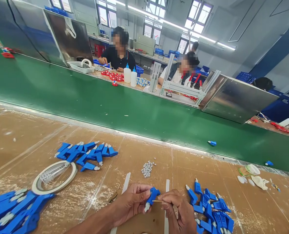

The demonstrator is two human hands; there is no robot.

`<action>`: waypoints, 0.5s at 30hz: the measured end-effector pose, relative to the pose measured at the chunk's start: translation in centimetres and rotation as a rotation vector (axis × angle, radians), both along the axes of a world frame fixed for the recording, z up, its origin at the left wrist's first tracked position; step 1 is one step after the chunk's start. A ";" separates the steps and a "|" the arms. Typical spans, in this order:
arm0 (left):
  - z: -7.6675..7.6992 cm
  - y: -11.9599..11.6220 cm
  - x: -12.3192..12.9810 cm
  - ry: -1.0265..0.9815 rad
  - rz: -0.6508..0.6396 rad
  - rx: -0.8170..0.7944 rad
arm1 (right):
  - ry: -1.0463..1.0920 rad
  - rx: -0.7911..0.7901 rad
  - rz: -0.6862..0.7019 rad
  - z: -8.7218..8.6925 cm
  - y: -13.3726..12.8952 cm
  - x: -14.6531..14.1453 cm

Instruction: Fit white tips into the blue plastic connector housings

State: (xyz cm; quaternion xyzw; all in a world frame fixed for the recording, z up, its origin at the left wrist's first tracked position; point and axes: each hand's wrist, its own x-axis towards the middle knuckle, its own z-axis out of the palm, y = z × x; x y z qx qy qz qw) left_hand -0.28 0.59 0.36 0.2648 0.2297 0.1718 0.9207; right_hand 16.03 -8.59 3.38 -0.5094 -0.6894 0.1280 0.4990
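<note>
Above the counter [134,148], the left hand [131,202] is gripping a blue part [154,193] between bent thumb and fingers, seemingly steadying it for the thin stick [157,201] the right hand [180,208] is pinching tightly, while small grey pieces [147,169] are lying ahead, presumably for easy reach.

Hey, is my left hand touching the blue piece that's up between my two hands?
Touching. The head view shows it plainly: the left hand grips the blue piece, with its thumb laid against the blue side.
</note>
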 end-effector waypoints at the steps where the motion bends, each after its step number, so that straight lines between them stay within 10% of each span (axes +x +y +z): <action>1: 0.0 0.0 0.0 0.003 0.000 0.001 | -0.002 -0.003 0.002 -0.2 0.0 0.0; 15: 0.2 -0.1 0.1 -0.015 -0.021 0.015 | -0.093 0.055 -0.016 -1.1 -0.5 -0.5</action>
